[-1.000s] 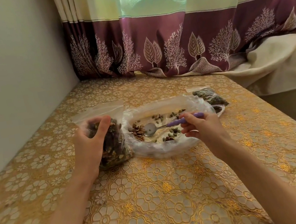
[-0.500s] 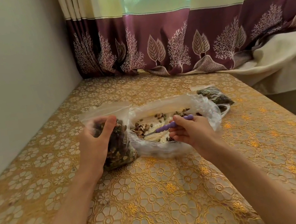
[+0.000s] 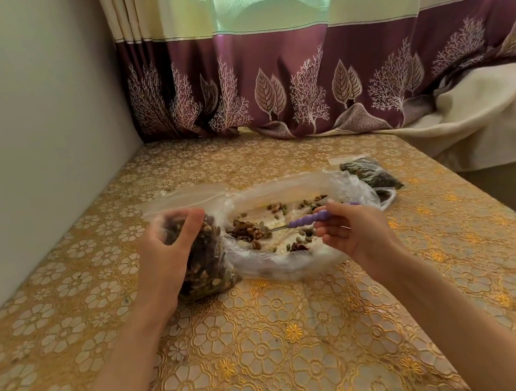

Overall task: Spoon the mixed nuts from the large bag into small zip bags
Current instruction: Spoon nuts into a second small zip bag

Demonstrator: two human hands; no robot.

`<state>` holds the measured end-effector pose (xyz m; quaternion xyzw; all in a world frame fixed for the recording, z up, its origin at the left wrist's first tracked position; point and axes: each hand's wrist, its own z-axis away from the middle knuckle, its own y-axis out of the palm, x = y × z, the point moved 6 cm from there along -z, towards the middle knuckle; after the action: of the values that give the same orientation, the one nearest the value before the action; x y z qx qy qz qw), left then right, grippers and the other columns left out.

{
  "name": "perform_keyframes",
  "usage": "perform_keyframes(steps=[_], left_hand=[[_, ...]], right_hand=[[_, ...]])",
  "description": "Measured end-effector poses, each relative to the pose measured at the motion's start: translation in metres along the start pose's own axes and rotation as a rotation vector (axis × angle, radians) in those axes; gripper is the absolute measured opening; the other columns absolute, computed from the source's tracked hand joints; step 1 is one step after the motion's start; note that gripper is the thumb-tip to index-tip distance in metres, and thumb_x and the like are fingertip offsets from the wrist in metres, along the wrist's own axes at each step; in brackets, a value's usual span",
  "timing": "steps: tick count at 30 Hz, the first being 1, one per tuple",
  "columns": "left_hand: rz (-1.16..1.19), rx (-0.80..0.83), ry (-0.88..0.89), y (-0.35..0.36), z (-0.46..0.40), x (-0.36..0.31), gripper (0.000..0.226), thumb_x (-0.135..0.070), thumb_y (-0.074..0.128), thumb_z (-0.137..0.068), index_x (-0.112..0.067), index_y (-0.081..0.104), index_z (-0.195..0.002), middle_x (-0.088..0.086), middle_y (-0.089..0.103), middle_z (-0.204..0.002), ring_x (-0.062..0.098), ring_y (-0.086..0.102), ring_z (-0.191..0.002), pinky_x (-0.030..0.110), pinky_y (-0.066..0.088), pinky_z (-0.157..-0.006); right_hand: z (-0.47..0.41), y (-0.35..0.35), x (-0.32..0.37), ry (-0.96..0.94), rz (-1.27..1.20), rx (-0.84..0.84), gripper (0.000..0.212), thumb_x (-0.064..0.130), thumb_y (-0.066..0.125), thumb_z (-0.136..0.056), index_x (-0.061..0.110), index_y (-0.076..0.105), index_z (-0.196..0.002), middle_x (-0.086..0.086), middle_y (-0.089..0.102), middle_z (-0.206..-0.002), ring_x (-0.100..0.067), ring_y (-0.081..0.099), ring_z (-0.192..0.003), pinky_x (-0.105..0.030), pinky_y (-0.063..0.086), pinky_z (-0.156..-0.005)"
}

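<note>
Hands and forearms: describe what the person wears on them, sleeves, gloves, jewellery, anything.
Nothing is worn on either. The left hand and right hand are bare, with no gloves, and no rings or watch show. Both forearms are uncovered from the wrists down to the bottom edge of the picture, so no sleeve or cuff comes into view. The nails are too small to judge.

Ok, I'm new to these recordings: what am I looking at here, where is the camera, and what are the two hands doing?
No machine here: a person wears one wide-angle camera on the head, looking down at their own bare hands. On the gold floral tablecloth lies a large clear plastic bag, opened wide, with scattered mixed nuts inside. The left hand grips a small clear zip bag, already well filled with nuts. The right hand holds a spoon with a purple handle, its bowl among nuts near the large bag's left side. Another small filled bag lies behind, to the right.
</note>
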<state>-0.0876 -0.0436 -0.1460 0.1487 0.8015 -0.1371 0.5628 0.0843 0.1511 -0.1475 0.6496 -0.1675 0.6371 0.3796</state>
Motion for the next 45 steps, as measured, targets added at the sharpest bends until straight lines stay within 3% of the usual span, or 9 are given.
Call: perform_keyframes(steps=[9,13,22,27,32,36,39,42,45], left_hand=[[-0.019,0.173,-0.084,0.010,0.003,0.002,0.078,-0.086,0.065,-0.032,-0.035,0.062,-0.092,-0.005,0.066,-0.100,0.015,0.062,-0.098,0.039,0.051,-0.088],[-0.059,0.199,-0.071,0.012,0.004,0.000,0.086,-0.090,0.060,-0.030,-0.034,0.059,-0.096,-0.008,0.064,-0.101,0.008,0.060,-0.097,0.027,0.050,-0.082],[-0.086,0.213,-0.101,0.014,0.005,0.004,0.079,-0.079,0.061,-0.053,-0.029,0.053,-0.114,0.001,0.061,-0.114,0.018,0.059,-0.107,0.039,0.050,-0.092],[-0.044,0.205,-0.120,0.015,0.006,0.002,0.090,-0.081,0.065,-0.037,-0.024,0.059,-0.107,-0.001,0.065,-0.107,0.017,0.062,-0.099,0.039,0.052,-0.087],[-0.043,0.187,-0.107,0.015,0.005,0.003,0.067,-0.073,0.063,-0.045,-0.036,0.060,-0.101,-0.010,0.062,-0.103,0.008,0.059,-0.097,0.032,0.052,-0.082],[-0.010,0.207,-0.141,0.015,0.007,0.002,0.078,-0.083,0.066,-0.033,-0.038,0.061,-0.096,-0.006,0.062,-0.105,0.015,0.060,-0.099,0.038,0.052,-0.084],[0.019,0.207,-0.167,0.015,0.008,0.002,0.065,-0.074,0.072,-0.047,-0.032,0.063,-0.097,0.000,0.064,-0.106,0.021,0.060,-0.102,0.047,0.050,-0.091],[0.031,0.195,-0.178,0.015,0.008,0.003,0.048,-0.059,0.069,-0.056,-0.030,0.065,-0.095,0.001,0.065,-0.102,0.021,0.060,-0.099,0.046,0.050,-0.090],[0.064,0.181,-0.206,0.017,0.010,0.003,0.053,-0.060,0.069,-0.051,-0.028,0.066,-0.093,0.002,0.068,-0.096,0.022,0.063,-0.095,0.039,0.053,-0.081]], right_hand=[[0.000,0.008,0.047,-0.106,-0.081,-0.006,0.026,0.013,0.049,-0.097,0.001,0.062,-0.079,-0.011,0.065,-0.066,-0.013,0.060,-0.052,-0.019,0.051,-0.049],[0.004,0.025,0.063,-0.143,-0.083,0.085,0.028,0.015,0.047,-0.098,0.001,0.061,-0.079,-0.006,0.067,-0.059,-0.010,0.060,-0.050,-0.017,0.050,-0.048],[0.013,0.057,0.065,-0.239,0.037,0.309,0.023,0.015,0.048,-0.096,0.000,0.061,-0.086,-0.003,0.072,-0.067,-0.009,0.060,-0.056,-0.017,0.051,-0.054],[0.014,0.054,0.066,-0.298,0.071,0.340,0.015,0.006,0.051,-0.092,0.001,0.065,-0.092,-0.004,0.071,-0.072,-0.013,0.061,-0.060,-0.020,0.052,-0.056],[0.015,0.048,0.067,-0.325,0.044,0.346,0.020,0.003,0.045,-0.093,0.004,0.066,-0.090,-0.004,0.071,-0.073,-0.012,0.060,-0.059,-0.020,0.051,-0.056],[0.009,0.031,0.062,-0.293,-0.112,0.235,0.017,0.010,0.049,-0.093,0.004,0.064,-0.088,-0.003,0.068,-0.068,-0.013,0.057,-0.060,-0.020,0.049,-0.056],[0.002,0.008,0.051,-0.258,-0.170,0.107,0.020,0.011,0.048,-0.093,0.005,0.061,-0.079,-0.004,0.066,-0.065,-0.012,0.057,-0.058,-0.019,0.050,-0.056],[-0.003,-0.015,0.035,-0.232,-0.092,0.016,0.022,0.010,0.047,-0.095,0.003,0.060,-0.079,-0.006,0.068,-0.065,-0.015,0.058,-0.057,-0.020,0.050,-0.054],[-0.009,-0.034,0.017,-0.280,0.132,-0.079,0.020,0.010,0.050,-0.095,-0.002,0.062,-0.085,-0.010,0.073,-0.075,-0.019,0.059,-0.059,-0.022,0.050,-0.053]])
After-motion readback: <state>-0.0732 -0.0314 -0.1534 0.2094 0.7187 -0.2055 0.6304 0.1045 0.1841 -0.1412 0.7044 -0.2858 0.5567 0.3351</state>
